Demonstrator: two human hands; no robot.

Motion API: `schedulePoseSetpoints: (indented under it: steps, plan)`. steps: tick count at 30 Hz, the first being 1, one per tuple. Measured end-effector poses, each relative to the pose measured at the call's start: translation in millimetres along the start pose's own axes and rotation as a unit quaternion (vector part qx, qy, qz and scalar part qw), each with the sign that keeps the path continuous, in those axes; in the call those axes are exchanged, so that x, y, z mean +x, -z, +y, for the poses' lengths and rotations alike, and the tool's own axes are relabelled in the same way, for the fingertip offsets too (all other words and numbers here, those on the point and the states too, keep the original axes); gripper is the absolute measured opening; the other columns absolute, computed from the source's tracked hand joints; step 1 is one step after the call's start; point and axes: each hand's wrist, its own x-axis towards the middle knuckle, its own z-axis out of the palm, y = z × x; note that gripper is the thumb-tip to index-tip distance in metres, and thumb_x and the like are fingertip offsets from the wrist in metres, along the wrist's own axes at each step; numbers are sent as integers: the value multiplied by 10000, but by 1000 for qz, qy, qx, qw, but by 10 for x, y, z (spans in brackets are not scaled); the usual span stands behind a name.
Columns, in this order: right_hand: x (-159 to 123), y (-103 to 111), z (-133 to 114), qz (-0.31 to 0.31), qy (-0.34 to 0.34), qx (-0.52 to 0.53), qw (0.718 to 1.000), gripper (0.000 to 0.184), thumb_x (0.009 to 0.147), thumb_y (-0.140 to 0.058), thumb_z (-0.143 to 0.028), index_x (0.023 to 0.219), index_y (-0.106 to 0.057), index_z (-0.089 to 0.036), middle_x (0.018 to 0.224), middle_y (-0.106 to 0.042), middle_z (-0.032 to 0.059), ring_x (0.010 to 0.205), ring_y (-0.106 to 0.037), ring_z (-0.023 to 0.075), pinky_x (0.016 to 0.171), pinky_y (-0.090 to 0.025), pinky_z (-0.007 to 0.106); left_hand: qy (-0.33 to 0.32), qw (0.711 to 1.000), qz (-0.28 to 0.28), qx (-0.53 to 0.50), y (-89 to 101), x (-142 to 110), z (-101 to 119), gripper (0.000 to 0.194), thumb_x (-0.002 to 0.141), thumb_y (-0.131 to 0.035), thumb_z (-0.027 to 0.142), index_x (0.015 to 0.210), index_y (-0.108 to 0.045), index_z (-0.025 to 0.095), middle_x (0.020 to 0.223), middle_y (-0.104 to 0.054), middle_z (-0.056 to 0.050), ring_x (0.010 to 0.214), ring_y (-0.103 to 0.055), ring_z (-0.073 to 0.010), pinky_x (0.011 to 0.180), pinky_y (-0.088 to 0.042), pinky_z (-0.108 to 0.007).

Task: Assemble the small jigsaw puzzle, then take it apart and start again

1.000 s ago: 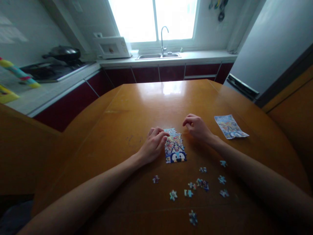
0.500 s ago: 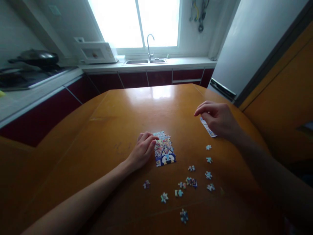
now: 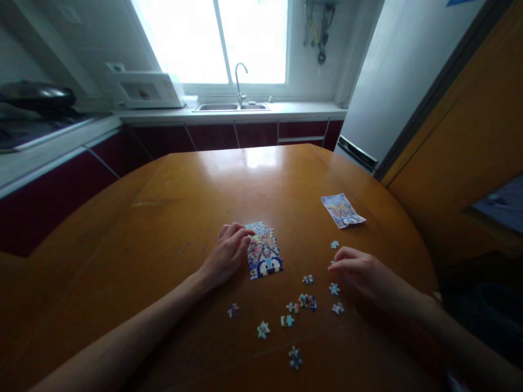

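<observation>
My left hand (image 3: 229,247) rests on the table, fingers loosely stretched out, its fingertips on the upper left edge of a partly joined jigsaw puzzle (image 3: 265,253). A blue-and-white character face fills the puzzle's lower end, and its right edge is jagged. To the right, my right hand (image 3: 362,272) is low over the table with fingers drawn together at a puzzle piece (image 3: 333,263), which they mostly cover. Loose pieces lie above and below that hand, including one piece (image 3: 334,244) above and another (image 3: 334,288) below.
A creased picture sheet (image 3: 342,210) lies at the right, beyond my right hand. Several more pieces, among them a lone piece (image 3: 263,330) and a small cluster (image 3: 307,301), lie in front of the puzzle. Behind the wooden table (image 3: 196,185) are a sink (image 3: 216,107) and counter.
My right hand has moved from the picture sheet down toward me to a loose puzzle piece, uncovering the sheet. My left hand stays at the puzzle. The whole view has shifted slightly.
</observation>
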Motion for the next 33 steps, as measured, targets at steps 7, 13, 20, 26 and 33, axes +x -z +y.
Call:
schedulePoseSetpoints:
  steps: [7,13,20,26,33]
  plan:
    - [-116,-106,-39,-63,-12,-23,998,175,939,-579,-219,987,-741,-265,1007,-633,61,877,-624,188,776,-498,312,1,1000,-2,0,2,4,14,285,1035,-376,328,1107,-625,209,1068,-571,-72,1066,-475,-247,975,-427,-436]
    - [-96,-87,-41,-58,-24,-19,998,113,913,-595,-174,838,-659,-229,1009,-628,54,899,-615,186,812,-490,315,-8,1000,-8,-1,-9,3,9,269,1032,-393,332,1117,-616,208,1079,-579,-75,1068,-477,-248,980,-418,-439]
    - [101,29,-140,-29,-24,51,998,81,918,-581,-193,875,-646,-215,886,-685,32,771,-606,164,711,-485,290,-20,1000,-13,10,-36,1,-17,269,1037,-407,323,1127,-635,212,1134,-616,-73,1100,-488,-243,996,-414,-419]
    - [729,95,-152,70,41,126,989,141,894,-653,-306,897,-717,-180,831,-701,45,757,-622,158,680,-481,286,-54,998,-32,15,-37,-9,-4,311,1049,-417,359,1222,-646,238,1277,-650,-41,1112,-497,-235,1018,-400,-423]
    - [1631,-220,-63,78,3,211,974,210,806,-693,-269,952,-766,-137,698,-703,45,606,-605,131,584,-488,269,-49,994,-83,49,-2,-25,64,389,1048,-408,383,1387,-566,274,1445,-564,-15,1175,-446,-271,1065,-368,-489]
